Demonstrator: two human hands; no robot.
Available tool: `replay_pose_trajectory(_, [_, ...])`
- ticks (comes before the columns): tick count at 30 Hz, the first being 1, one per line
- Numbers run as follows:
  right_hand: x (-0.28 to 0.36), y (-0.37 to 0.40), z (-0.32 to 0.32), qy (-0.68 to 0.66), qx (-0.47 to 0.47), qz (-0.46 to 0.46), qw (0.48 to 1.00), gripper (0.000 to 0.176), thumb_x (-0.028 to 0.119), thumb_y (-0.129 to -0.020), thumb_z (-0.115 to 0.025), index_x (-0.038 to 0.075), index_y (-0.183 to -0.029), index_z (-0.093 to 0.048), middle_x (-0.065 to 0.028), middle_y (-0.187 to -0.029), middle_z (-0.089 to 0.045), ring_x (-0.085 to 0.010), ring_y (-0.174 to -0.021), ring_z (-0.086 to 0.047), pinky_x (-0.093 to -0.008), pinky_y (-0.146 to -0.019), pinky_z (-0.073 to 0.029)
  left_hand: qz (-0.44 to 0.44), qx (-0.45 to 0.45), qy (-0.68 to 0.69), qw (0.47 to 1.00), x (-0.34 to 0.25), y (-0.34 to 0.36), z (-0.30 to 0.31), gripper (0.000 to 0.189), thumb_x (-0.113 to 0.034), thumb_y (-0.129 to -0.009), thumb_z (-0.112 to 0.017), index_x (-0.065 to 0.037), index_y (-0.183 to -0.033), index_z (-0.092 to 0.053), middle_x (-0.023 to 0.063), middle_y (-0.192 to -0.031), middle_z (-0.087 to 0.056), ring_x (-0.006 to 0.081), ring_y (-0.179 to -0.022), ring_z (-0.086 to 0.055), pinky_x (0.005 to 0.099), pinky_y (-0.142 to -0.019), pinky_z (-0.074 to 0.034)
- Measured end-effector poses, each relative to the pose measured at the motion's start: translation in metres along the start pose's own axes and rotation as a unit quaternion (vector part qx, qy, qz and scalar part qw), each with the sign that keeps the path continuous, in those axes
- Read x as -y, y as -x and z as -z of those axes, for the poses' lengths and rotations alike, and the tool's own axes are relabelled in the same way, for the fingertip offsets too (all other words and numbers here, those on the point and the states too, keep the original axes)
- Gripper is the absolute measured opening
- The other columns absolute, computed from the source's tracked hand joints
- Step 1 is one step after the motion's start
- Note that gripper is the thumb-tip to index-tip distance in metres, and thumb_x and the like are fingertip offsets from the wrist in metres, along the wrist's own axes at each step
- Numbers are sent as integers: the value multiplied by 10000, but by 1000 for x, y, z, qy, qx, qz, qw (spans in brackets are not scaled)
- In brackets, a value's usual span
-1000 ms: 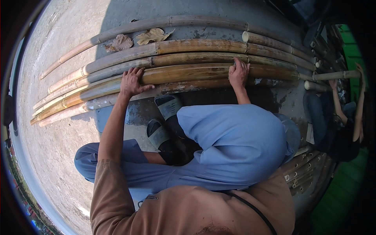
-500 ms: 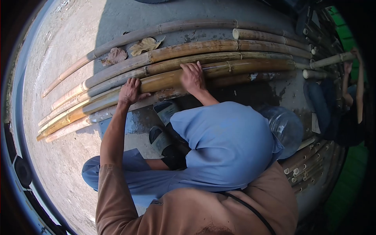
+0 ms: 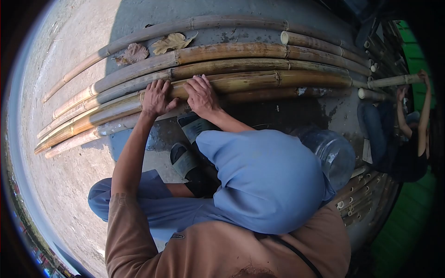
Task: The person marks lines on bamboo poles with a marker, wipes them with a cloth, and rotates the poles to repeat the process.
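Note:
A long, glossy yellow-brown bamboo pole (image 3: pixel 245 82) lies crosswise in front of me. My left hand (image 3: pixel 159 98) is curled over it from above, thumb pointing right along the near side. Close beside it, my right hand (image 3: pixel 202 95) rests on the same pole with bent fingers hooked over the far side. The fingertips of both hands are partly hidden. Against the far side of this pole lies a darker bamboo pole (image 3: pixel 222 68), and beyond that another thick bamboo pole (image 3: pixel 232 52). A weathered pole (image 3: pixel 259 95) runs along the near side.
Two dry leaves (image 3: pixel 172 43) lie between poles. A clear plastic bottle (image 3: pixel 336 160) stands by my knee, near stacked bamboo (image 3: pixel 359 199). At right, another person (image 3: pixel 394 134) grips a bamboo length (image 3: pixel 394 81). My sandaled foot (image 3: pixel 184 160) is below the poles.
My right hand has moved left along the pole, to just beside my left hand. My left hand stays on the pole. The view has shifted slightly.

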State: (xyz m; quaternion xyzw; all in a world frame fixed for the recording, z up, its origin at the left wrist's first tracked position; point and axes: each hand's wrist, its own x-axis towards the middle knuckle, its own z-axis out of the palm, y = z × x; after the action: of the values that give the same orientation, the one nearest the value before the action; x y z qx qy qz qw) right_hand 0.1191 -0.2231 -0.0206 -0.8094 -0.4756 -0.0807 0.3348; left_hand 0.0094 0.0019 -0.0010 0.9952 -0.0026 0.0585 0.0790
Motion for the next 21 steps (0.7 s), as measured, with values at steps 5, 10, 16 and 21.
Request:
replay_pose_trajectory(5, [-36, 5, 29, 41, -67, -50, 996, 351, 134, -879, -632, 54, -1210, -717, -137, -1223, -713, -347, -1231, -639, -590, -1219, -363, 84, -61, -24, 994, -19, 14, -11, 621, -575, -971, -598, -18, -1245, -622, 200, -1207, -588, 391, -1193, -527, 501, -1026, -414])
replay_pose_trajectory(10, [-154, 67, 109, 232, -189, -134, 945, 306, 94, -893, -603, 83, -1171, -729, -99, -1237, -722, -327, -1277, -631, -603, -1230, -328, 133, -73, -44, 987, -23, 4, -23, 476, -523, -1009, -576, -64, -1109, -655, 187, -1167, -599, 380, -1161, -554, 502, -1001, -431])
replay_pose_trajectory(16, [-115, 30, 77, 172, -152, -151, 962, 316, 103, -894, -610, 72, -1191, -711, -127, -1227, -716, -341, -1239, -634, -600, -1246, -318, 138, -66, 57, 987, -5, -20, -22, 383, -392, -1072, -514, -70, -1029, -717, 172, -1021, -665, 393, -1040, -635, 508, -897, -516])
replay_pose_trajectory(21, [-7, -5, 9, 18, 4, 3, 1000, 389, 139, -892, -633, 24, -1261, -684, -172, -1288, -691, -378, -1305, -598, -568, -1233, -356, 147, 17, 95, 984, 2, -33, -12, 412, -360, -1087, -484, -57, -994, -746, 187, -998, -720, 392, -1053, -672, 503, -913, -521])
